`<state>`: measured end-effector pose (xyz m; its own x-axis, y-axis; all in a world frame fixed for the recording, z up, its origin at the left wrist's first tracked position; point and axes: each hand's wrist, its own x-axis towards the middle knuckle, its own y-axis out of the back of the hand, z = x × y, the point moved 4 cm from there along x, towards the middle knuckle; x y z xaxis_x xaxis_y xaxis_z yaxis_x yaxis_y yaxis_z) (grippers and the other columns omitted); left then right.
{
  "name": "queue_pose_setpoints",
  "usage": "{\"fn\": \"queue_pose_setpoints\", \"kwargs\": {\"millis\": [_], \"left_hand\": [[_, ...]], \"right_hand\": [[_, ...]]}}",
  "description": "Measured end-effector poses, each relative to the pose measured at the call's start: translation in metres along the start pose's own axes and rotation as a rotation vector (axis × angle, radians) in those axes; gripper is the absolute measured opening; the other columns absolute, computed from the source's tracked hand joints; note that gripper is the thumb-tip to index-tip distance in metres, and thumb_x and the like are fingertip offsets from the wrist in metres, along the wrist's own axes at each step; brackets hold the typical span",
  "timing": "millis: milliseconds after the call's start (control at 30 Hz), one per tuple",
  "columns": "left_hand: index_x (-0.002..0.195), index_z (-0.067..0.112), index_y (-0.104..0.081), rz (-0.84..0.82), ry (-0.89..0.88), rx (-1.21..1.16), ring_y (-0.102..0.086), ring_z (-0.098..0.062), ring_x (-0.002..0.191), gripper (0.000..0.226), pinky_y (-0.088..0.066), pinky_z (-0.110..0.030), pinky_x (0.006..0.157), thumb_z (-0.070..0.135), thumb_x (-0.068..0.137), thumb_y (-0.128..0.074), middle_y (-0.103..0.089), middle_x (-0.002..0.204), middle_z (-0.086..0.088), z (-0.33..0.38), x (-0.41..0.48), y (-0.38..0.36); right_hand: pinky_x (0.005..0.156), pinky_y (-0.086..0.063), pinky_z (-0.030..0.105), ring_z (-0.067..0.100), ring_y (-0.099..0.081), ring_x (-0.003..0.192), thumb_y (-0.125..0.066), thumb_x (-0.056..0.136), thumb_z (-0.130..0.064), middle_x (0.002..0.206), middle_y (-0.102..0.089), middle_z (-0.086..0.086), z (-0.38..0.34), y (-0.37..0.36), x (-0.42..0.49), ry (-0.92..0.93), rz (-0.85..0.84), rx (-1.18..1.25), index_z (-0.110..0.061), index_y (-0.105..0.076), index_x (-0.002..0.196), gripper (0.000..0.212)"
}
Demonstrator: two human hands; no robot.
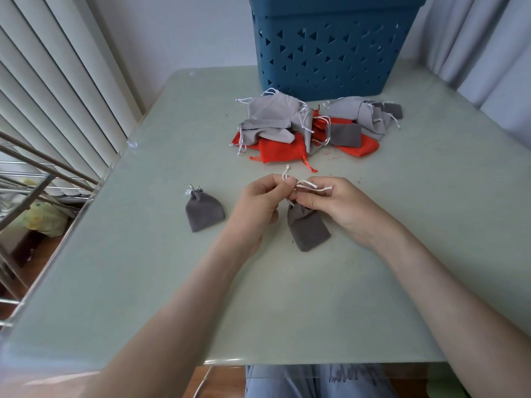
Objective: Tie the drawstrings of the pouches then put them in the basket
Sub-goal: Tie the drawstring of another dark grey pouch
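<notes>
Pale green glass tabletop (287, 297) fills most of the view, with white vertical blinds (51, 81) at the left and a dark blue plastic basket with triangular cut-outs (330, 50) standing at its far edge. Just in front of the basket lies a loose pile of light grey, dark grey and orange fabric pouches (301, 130). Near the middle, the left hand (258, 205) pinches one end of a white drawstring (309, 185), while the right hand (333, 205) grips the other strand, both fingers curled round the cord. Below them a small dark grey velvet pouch (309, 229) lies on the glass, its gathered neck up at the fingers. Another dark grey pouch with a cinched neck (203, 211) rests apart to the left.
</notes>
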<state>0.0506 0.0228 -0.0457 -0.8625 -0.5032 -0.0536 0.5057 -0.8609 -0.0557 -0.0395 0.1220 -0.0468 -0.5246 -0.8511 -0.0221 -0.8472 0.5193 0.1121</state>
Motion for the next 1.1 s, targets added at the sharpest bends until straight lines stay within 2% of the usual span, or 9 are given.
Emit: {"fn": "queue_pose_setpoints", "kwargs": {"millis": [133,233,367,433,533,633,800,1000,1100], "left_hand": [[0.076,0.013,-0.062,-0.017,-0.028,0.054,-0.040,0.001,0.043,0.018,-0.027,-0.013,0.044,0.014,0.093,-0.056,-0.061,0.067,0.008,0.005,0.000,0.001],[0.080,0.011,-0.064,0.040,-0.084,0.158,-0.052,-0.004,0.060,0.010,-0.038,-0.015,0.062,0.010,0.089,-0.062,-0.064,0.075,0.000,0.006,-0.001,0.003],[0.077,0.020,-0.061,0.149,-0.225,0.537,-0.037,-0.001,0.051,0.011,-0.029,-0.015,0.053,0.017,0.088,-0.063,-0.058,0.063,0.020,0.003,-0.003,0.004],[0.082,0.020,-0.061,0.191,-0.357,0.738,-0.047,0.001,0.067,0.006,-0.034,-0.020,0.058,0.019,0.087,-0.063,-0.059,0.072,0.017,0.005,-0.005,0.002],[0.089,0.016,-0.064,0.239,-0.448,0.907,-0.052,-0.014,0.086,0.004,-0.041,-0.033,0.067,0.019,0.088,-0.061,-0.061,0.081,0.011,0.003,-0.004,0.000],[0.089,0.008,-0.062,0.278,-0.555,1.019,-0.057,-0.026,0.083,0.010,-0.045,-0.037,0.056,0.017,0.087,-0.059,-0.066,0.081,-0.002,0.001,-0.003,-0.002],[0.084,0.003,-0.057,0.280,-0.668,0.989,-0.058,-0.030,0.070,0.032,-0.042,-0.036,0.053,0.030,0.087,-0.041,-0.063,0.073,-0.010,0.000,-0.003,0.000],[0.080,0.002,-0.057,0.251,-0.810,0.929,-0.042,-0.015,0.073,0.024,-0.036,-0.029,0.059,0.022,0.089,-0.045,-0.057,0.073,-0.007,0.008,-0.006,-0.002],[0.081,0.000,-0.059,0.230,-0.888,0.906,-0.040,-0.017,0.073,0.021,-0.035,-0.027,0.060,0.016,0.090,-0.048,-0.057,0.072,-0.009,0.010,-0.008,-0.002]], "right_hand": [[0.076,-0.043,0.017,0.006,-0.058,0.079,-0.058,0.090,-0.007,0.081,-0.068,-0.002,0.001,0.005,0.000,-0.025,0.070,-0.019,-0.013,-0.067,0.084,0.013],[0.072,-0.043,0.020,0.008,-0.058,0.072,-0.059,0.088,-0.005,0.075,-0.066,-0.001,0.004,0.008,0.001,-0.039,0.130,-0.016,-0.015,-0.066,0.080,0.014],[0.075,-0.044,0.021,0.011,-0.058,0.076,-0.059,0.089,-0.006,0.080,-0.065,0.005,0.004,0.004,0.001,0.008,0.113,-0.062,-0.013,-0.063,0.080,0.012],[0.076,-0.045,0.022,0.011,-0.059,0.075,-0.059,0.089,-0.006,0.077,-0.066,0.003,0.004,0.004,0.001,0.024,0.114,-0.081,-0.012,-0.063,0.080,0.012],[0.077,-0.045,0.030,0.013,-0.059,0.074,-0.061,0.088,-0.009,0.075,-0.066,0.003,0.006,0.005,0.002,0.027,0.135,-0.144,-0.015,-0.063,0.077,0.014],[0.077,-0.046,0.034,0.014,-0.060,0.074,-0.063,0.088,-0.012,0.076,-0.067,0.003,0.006,0.004,0.002,0.037,0.145,-0.189,-0.018,-0.062,0.073,0.015],[0.077,-0.042,0.030,0.013,-0.058,0.076,-0.058,0.093,-0.021,0.079,-0.066,0.006,0.004,-0.002,0.001,0.041,0.095,-0.131,-0.014,-0.057,0.080,0.015],[0.071,-0.043,0.022,0.008,-0.058,0.074,-0.047,0.098,-0.017,0.076,-0.065,-0.004,0.004,-0.004,0.002,0.023,0.034,0.028,-0.016,-0.063,0.084,0.021],[0.078,-0.043,0.032,0.019,-0.057,0.080,-0.051,0.096,-0.013,0.081,-0.067,0.005,0.003,0.000,0.003,0.037,0.030,0.034,-0.011,-0.065,0.083,0.019]]}}
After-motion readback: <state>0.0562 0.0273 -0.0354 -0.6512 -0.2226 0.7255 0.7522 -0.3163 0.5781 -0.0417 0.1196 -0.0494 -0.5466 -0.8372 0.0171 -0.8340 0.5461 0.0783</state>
